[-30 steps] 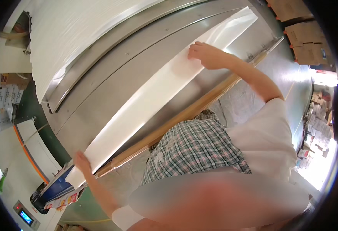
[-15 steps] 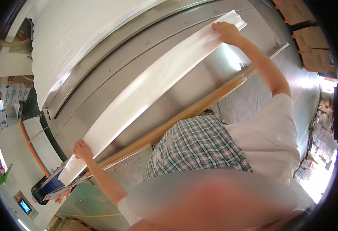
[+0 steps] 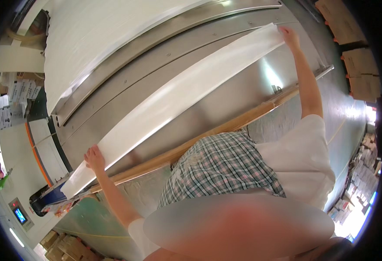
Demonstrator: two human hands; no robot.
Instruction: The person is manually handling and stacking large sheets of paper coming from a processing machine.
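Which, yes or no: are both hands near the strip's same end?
No: along the white strip, left hand and right hand are near opposite ends.

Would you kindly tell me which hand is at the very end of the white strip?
The right hand, at the upper-right end of the strip; the left hand sits in from the lower-left end, with some strip showing beyond it.
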